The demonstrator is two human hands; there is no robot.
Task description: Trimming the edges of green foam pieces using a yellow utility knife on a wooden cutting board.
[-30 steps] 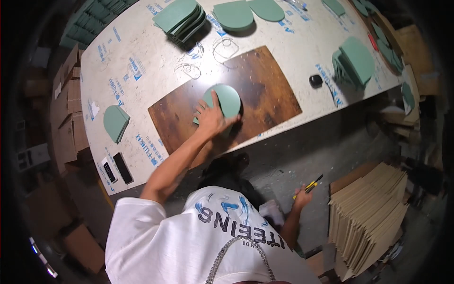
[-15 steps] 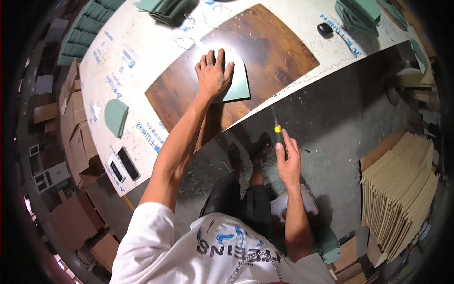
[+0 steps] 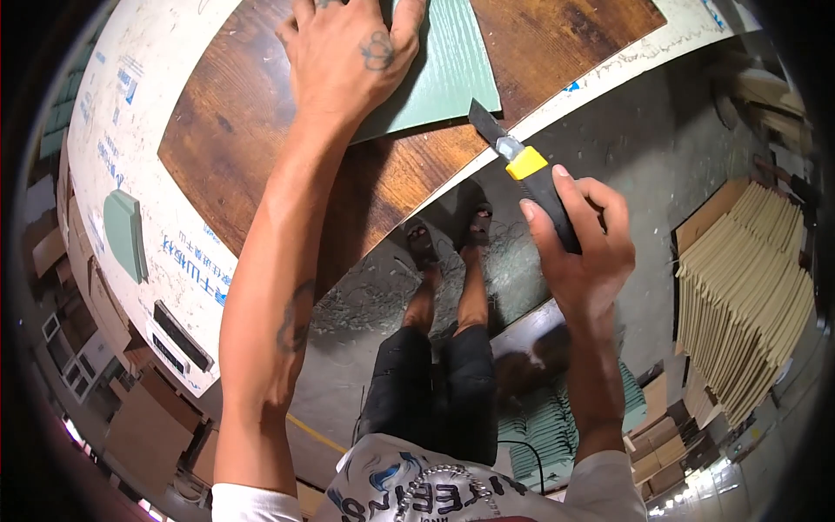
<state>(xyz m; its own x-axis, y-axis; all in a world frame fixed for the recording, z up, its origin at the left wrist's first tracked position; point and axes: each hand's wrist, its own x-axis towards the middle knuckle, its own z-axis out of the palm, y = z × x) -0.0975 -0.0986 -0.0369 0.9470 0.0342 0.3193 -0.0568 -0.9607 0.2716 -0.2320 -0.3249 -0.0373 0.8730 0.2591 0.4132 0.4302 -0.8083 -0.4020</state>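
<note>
My left hand (image 3: 352,61) lies on a green panel (image 3: 444,74) with its fingers spread; the fingertips are partly cut off by the upper edge of the view. Under the panel is a brown wood-grain board (image 3: 228,113) on the white table. Held in my right hand (image 3: 593,248) is a utility knife (image 3: 546,191) with a black handle and yellow collar. Its dark blade points up and left, close to the panel's lower right corner. Whether blade and panel touch, I cannot tell.
Green curved pieces (image 3: 128,235) lie at the table's left, beyond a black bar-shaped object (image 3: 183,335). A tall stack of tan sheets (image 3: 744,287) stands on the right. More green pieces (image 3: 539,426) are stacked low beside my legs. Cardboard (image 3: 148,418) fills the lower left.
The view has moved closer to the table. My right hand has brought the knife up toward the panel's corner, while my left hand still rests on the panel.
</note>
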